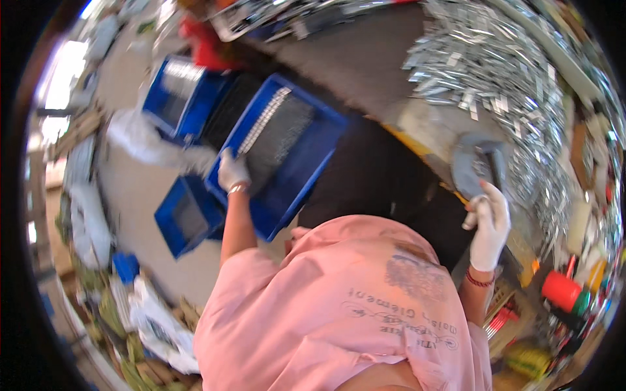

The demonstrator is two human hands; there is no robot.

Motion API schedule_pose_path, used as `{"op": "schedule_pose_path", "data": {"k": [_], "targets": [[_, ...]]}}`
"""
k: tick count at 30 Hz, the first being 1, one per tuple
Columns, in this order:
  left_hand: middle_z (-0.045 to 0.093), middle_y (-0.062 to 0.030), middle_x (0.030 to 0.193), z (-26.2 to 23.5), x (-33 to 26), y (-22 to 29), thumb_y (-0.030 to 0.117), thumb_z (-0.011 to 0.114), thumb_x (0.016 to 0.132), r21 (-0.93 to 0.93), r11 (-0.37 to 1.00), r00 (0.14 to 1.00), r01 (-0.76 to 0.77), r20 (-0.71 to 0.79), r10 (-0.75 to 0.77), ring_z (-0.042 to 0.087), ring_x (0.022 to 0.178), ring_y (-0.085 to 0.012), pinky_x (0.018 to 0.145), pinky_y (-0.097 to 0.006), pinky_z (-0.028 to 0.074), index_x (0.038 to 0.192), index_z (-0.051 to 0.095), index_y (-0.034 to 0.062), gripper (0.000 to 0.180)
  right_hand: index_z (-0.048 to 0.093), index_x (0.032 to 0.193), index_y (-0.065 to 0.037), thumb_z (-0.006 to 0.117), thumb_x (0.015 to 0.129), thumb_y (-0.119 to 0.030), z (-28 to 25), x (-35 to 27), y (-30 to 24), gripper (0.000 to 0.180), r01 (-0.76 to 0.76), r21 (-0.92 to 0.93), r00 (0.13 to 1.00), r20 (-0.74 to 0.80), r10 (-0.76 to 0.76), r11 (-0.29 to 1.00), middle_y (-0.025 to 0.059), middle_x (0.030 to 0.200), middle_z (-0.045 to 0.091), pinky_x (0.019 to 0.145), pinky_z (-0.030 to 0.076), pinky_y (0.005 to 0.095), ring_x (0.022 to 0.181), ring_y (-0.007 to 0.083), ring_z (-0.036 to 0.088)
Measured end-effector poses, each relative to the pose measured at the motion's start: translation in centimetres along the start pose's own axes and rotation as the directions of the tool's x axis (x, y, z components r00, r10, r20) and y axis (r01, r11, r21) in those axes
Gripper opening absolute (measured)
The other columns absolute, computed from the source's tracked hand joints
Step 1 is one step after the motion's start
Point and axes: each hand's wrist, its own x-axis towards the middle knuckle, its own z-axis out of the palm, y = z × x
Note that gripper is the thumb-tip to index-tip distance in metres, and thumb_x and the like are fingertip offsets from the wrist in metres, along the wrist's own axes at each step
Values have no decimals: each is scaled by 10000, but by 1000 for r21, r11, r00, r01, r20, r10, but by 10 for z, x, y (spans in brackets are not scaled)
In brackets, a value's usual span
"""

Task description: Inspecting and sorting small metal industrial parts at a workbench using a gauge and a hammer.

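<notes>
My left hand (233, 171), in a white glove, grips the near left rim of a large blue crate (306, 156). The crate is tilted and holds rows of small grey metal parts (277, 133). My right hand (490, 221), also gloved in white, is curled around a small metal piece (471, 210) at the bench edge. It sits just below a grey rounded tool (476, 166). My pink shirt (345, 306) fills the lower middle of the view.
Two more blue crates (179, 91) (186, 218) stand on the floor to the left. A large heap of shiny metal strips (502, 72) covers the bench at upper right. A red cylinder (559, 290) and small clutter lie at right; white bags (140, 140) lie on the floor.
</notes>
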Motion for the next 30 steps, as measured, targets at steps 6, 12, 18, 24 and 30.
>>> {"op": "schedule_pose_path", "data": {"k": [6,12,18,24,30], "targets": [[772,-149,1072,-61,-5,149,95,771,979,-499,635,805,-590,-422,416,737,1004,-311,908,-390,570,1108,744,5,160,698,1333,-45,563,1071,-45,-1,1,-6,294,-78,41,996,36,76,996,28,893,700,617,503,213,664,40,588],[742,-128,1067,-140,-115,344,82,786,890,-521,51,261,-852,-336,905,726,882,-336,775,-434,581,1071,772,119,186,730,1270,-21,627,1061,-143,-10,-6,-7,263,-21,-23,995,99,23,1000,48,963,736,680,531,243,745,81,646],[737,-108,1097,-105,-137,393,147,706,914,-336,53,77,-940,-59,995,705,1029,-387,842,-485,583,1179,708,180,267,790,1043,-45,744,946,-85,-40,-14,-15,114,321,-313,936,-37,-349,894,88,947,720,775,544,326,851,204,699],[642,-26,958,-118,-153,401,-12,679,951,-824,264,190,-502,193,963,667,800,-113,737,-277,567,1389,621,54,446,786,1011,-127,749,940,-172,-132,22,-1,91,-72,-801,825,-382,-415,594,71,1017,743,789,597,387,898,300,745],[693,-93,1068,-153,-192,377,-56,623,955,-958,276,104,-77,268,958,762,950,-197,764,-309,619,1341,633,3,390,732,1108,-171,666,952,-136,-146,97,21,174,-80,-955,838,-219,-500,284,105,1009,707,755,600,481,905,361,735]]}}
